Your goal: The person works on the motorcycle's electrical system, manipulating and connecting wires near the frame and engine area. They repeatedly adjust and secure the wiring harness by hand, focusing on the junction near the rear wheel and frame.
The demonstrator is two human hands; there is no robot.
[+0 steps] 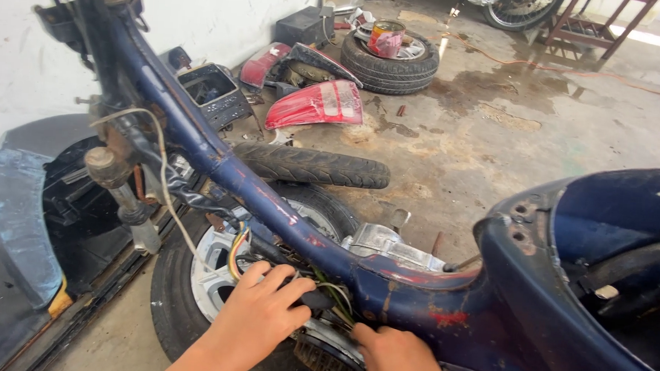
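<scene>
Gripping black connector [315, 298] of wire bundle [335, 297] with left hand [263, 314], fingers curled round it, just under blue frame tube [269, 197]. Right hand [396, 354] pressed against underside of frame, fingertips tucked toward the wires; cannot tell if clenched on anything. Bundle: yellow, green, white strands, thin, tangled, hanging close under the tube beside silver engine casing [383, 245]. Tight room here: tube above, casing right, wheel [212, 277] left. Wheel lying flat below hands: black rubber, silver cast spokes. Frame paint chipped, red primer and rust showing; scratched blue rear body panel [565, 296] rising right, curved edge, dark cavity inside. Fork stub [123, 190] at left, dull metal, oily, with thin white cable [168, 192] looping past. Loose bare tyre [312, 166] lying beyond frame, treaded. Concrete floor [498, 134] stained, wet patches, open space to the right. Further: two red glossy fairing pieces [315, 102], one black plastic box [211, 89], third tyre [389, 64] on rim with a can [387, 38] on top. Tyre count: three on the floor. White wall [226, 7] at left.
</scene>
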